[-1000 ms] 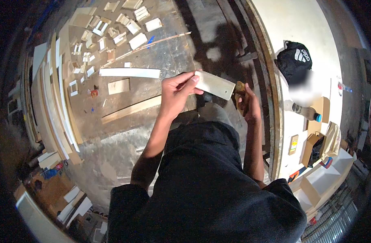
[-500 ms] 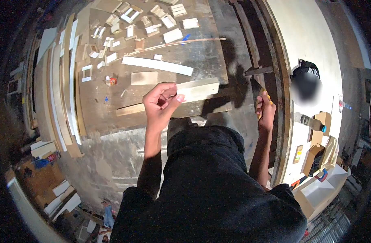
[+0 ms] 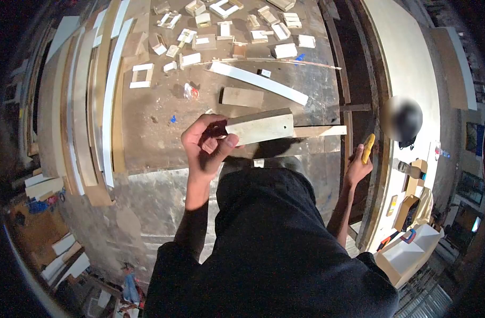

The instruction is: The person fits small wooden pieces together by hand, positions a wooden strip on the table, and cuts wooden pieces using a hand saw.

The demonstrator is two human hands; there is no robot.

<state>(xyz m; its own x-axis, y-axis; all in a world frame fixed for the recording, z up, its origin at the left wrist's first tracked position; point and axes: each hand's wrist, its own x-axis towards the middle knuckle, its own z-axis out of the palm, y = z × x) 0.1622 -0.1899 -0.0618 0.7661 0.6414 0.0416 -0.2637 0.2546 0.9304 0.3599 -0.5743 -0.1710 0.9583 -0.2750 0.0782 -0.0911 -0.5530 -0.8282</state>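
Observation:
My left hand is closed on one end of a pale wooden piece, thumb on its near side. The piece has a small dark hole near its right end and is held above the table. To the right, near the table's far-right edge, my right hand is closed round a yellow-handled tool; its working end cannot be made out. Beyond the held piece lie a short wooden block and a long white strip. A narrow wooden strip shows behind its right end.
Several small wooden frames and blocks are spread at the back of the table. Long boards lie at the left. On the right, a pale surface bears a black bag, a bottle and an open box.
My right hand has moved away to the right with the yellow tool, apart from the wooden piece. My left hand has shifted left and turned the piece. The view has swung too.

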